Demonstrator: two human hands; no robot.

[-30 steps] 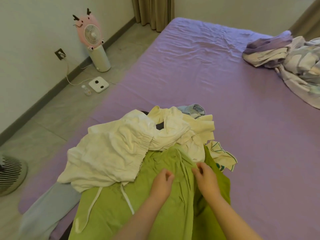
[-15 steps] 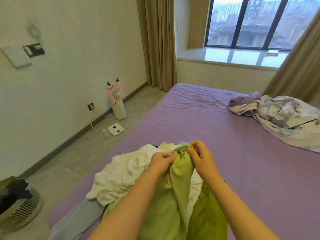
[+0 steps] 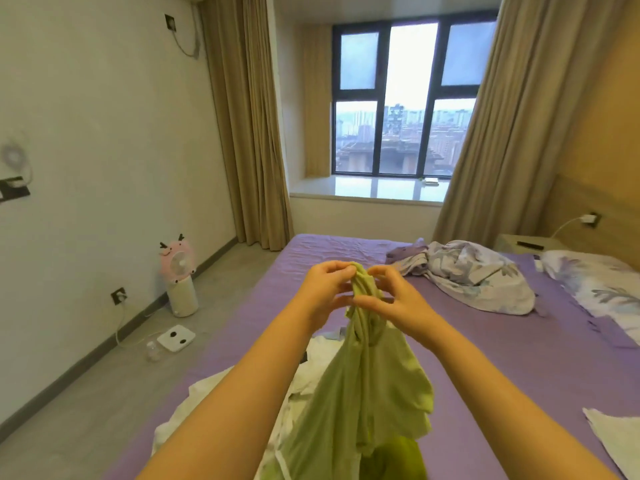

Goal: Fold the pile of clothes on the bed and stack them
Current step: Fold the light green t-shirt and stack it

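Note:
A green garment (image 3: 367,386) hangs in the air over the purple bed (image 3: 485,368), bunched at its top edge. My left hand (image 3: 325,292) pinches that bunched edge from the left. My right hand (image 3: 391,299) grips it from the right, fingers curled round the cloth. Both hands are close together at chest height. Under the garment, white clothes (image 3: 221,396) of the pile lie at the bed's near left corner, partly hidden by my arms.
A crumpled floral quilt (image 3: 474,275) and a pillow (image 3: 595,282) lie at the far right of the bed. A white cloth (image 3: 613,438) sits at the near right edge. On the floor to the left stand a pink fan (image 3: 178,271) and a white scale (image 3: 176,337).
Both hands lifted the green garment off the pile and raised it high. The view tilted up from the bed to the window.

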